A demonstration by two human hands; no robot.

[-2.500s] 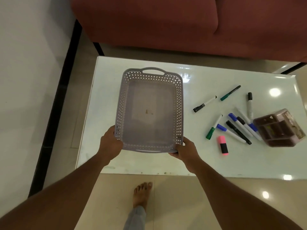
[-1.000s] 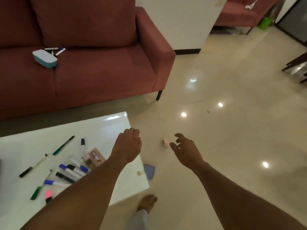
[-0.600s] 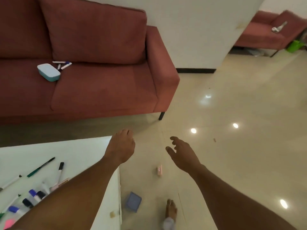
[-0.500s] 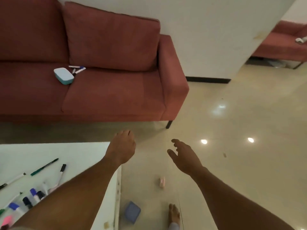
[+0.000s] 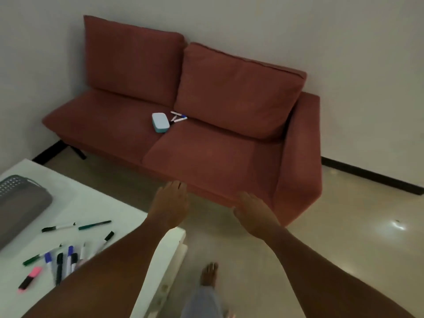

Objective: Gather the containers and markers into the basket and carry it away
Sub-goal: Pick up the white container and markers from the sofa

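Observation:
A grey perforated basket [image 5: 19, 204] sits on the white table [image 5: 91, 203] at the far left. Several markers [image 5: 66, 260] and a pink highlighter [image 5: 29, 277] lie scattered on the table near my left forearm. On the red sofa's [image 5: 206, 145] seat rests a pale blue box [image 5: 160, 122] with a few markers [image 5: 178, 117] beside it. My left hand [image 5: 171, 203] and my right hand [image 5: 253, 211] are stretched out in the air in front of the sofa, fingers apart, holding nothing.
The sofa stands against a white wall with a black skirting [image 5: 371, 176]. Glossy beige floor [image 5: 344, 237] spreads to the right. My bare foot [image 5: 208, 274] stands on the floor by the table's corner [image 5: 181, 235].
My hands let go of the basket, which stays on the table. My view swung right across the floor, then back toward the sofa; both hands remain empty and now reach toward the sofa.

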